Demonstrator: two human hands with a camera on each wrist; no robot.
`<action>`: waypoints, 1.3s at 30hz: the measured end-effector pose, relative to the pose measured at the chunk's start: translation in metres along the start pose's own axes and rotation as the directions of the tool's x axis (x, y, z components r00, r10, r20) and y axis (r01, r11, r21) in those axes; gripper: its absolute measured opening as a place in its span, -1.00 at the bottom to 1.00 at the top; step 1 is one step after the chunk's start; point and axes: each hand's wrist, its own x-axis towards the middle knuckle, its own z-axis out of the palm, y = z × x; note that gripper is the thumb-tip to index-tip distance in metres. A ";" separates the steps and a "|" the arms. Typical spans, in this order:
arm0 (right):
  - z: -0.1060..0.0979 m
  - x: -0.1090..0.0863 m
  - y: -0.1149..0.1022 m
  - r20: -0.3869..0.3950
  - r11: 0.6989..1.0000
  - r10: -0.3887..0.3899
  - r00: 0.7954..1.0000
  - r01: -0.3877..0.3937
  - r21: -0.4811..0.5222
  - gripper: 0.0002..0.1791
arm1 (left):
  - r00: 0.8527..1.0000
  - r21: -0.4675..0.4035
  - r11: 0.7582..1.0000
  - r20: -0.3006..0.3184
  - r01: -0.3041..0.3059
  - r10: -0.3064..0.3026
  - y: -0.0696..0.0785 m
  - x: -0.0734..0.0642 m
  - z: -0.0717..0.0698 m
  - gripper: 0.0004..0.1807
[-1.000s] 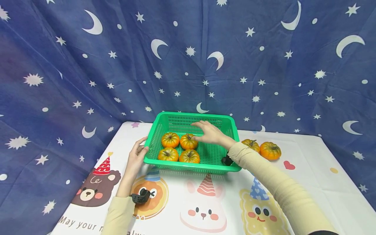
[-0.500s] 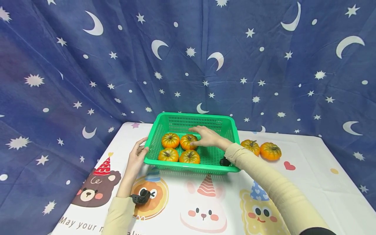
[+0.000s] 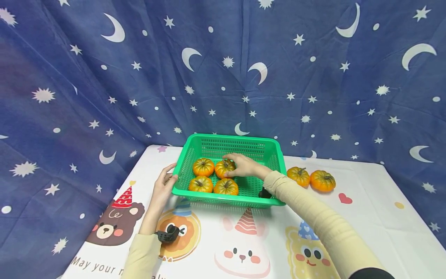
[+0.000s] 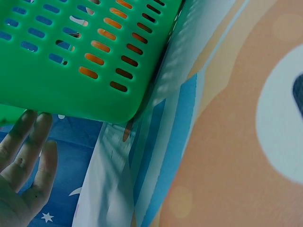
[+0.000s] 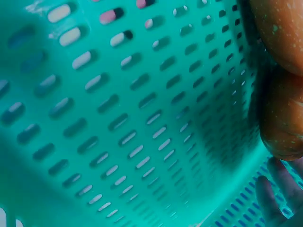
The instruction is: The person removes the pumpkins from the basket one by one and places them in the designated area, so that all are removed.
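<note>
Well, closest to us are two cream sleeves, the left sleeve (image 3: 141,255) and the right sleeve (image 3: 334,230). A small black camera (image 3: 168,234) sits on the left wrist. Under the arms is a white cloth (image 3: 373,228) with a bear (image 3: 109,223), a bunny (image 3: 241,261) and other funny faces on it.

Next comes a green basket (image 3: 226,199) full of little holes. The left hand (image 3: 163,184) is at its left side, with long, straight fingers touching the rim from outside.

In the left part of the basket sit four pumpkins: the front left pumpkin (image 3: 201,184), the front right pumpkin (image 3: 226,187), the back left pumpkin (image 3: 203,167) and the back right pumpkin (image 3: 223,169). The right hand (image 3: 244,164) has its fingers and thumb curled round the back right one; I can't tell how hard it squeezes.

The right arm goes across the basket's right side and hides some of it. Another black camera (image 3: 265,193) is there too. Past that arm, two more pumpkins (image 3: 322,181) lie on the cloth, side by side. Farthest away hangs a blue curtain (image 3: 223,104) with white moons and stars.
</note>
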 end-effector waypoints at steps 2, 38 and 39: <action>0.001 0.000 0.000 0.003 1.000 0.007 1.000 -0.007 0.017 -0.18 | 1.000 0.003 1.000 -0.002 -0.006 0.006 -0.001 0.000 0.000 -0.52; 0.004 0.006 0.005 -0.001 0.999 0.019 1.000 -0.019 0.046 -0.10 | 1.000 0.025 0.999 -0.002 -0.024 0.024 -0.003 0.002 0.000 -0.51; 0.004 0.006 0.005 0.000 0.999 0.019 1.000 -0.019 0.044 -0.10 | 1.000 0.018 1.000 -0.001 -0.022 0.022 -0.003 0.002 0.000 -0.51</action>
